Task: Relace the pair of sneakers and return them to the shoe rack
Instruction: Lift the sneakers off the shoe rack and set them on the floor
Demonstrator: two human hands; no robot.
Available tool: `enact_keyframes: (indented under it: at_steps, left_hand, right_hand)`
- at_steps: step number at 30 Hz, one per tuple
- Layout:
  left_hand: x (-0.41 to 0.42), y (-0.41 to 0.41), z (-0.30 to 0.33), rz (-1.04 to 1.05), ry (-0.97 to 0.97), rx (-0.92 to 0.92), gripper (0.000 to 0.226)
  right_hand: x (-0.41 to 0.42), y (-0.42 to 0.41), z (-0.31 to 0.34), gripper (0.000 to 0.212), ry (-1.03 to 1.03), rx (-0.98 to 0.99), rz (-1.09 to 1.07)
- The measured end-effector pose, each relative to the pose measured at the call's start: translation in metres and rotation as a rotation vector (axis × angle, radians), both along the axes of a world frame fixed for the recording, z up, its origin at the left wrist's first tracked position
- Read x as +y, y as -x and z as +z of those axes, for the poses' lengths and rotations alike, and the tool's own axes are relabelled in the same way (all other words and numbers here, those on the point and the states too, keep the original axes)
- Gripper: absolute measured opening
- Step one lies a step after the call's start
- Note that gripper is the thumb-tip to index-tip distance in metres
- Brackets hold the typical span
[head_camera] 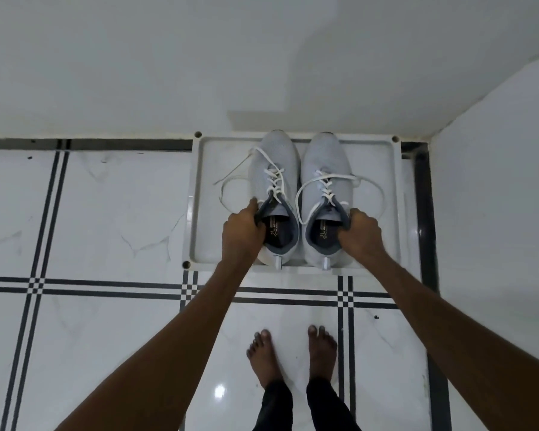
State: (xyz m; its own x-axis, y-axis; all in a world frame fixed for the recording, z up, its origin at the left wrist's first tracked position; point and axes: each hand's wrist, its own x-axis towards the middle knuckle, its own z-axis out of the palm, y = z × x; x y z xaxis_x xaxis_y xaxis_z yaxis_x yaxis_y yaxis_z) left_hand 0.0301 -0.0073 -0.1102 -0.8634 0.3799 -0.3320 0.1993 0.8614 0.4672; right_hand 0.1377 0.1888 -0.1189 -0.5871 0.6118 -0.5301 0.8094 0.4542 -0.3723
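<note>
Two light grey sneakers stand side by side, toes toward the wall, on a white plastic rack shelf (212,244). My left hand (243,231) grips the collar of the left sneaker (277,163) on its outer side. My right hand (360,233) grips the collar of the right sneaker (325,157) on its outer side. White laces (274,178) are threaded through both shoes, and their loose ends loop out over the shelf on either side.
The shelf lies on the tiled floor against a white wall (199,57), with a second wall (495,181) close on the right. My bare feet (293,356) stand on the glossy white tiles just before the shelf.
</note>
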Motion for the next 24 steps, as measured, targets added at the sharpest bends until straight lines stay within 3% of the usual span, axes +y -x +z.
enact_keyframes:
  at_steps: [5,15,24]
  left_hand:
    - [-0.014,-0.012,0.022,0.008,-0.028,-0.038,0.034]
    - [-0.095,-0.094,0.078,0.079,-0.142,-0.03,0.042]
    - [-0.182,-0.223,0.067,0.147,-0.133,-0.01,0.041]
  right_hand:
    - [-0.015,-0.012,0.025,0.008,0.032,-0.001,0.003]
    - [-0.081,-0.091,0.083,0.007,-0.004,0.121,0.061]
    - [-0.149,-0.209,0.059,0.013,-0.022,0.108,0.119]
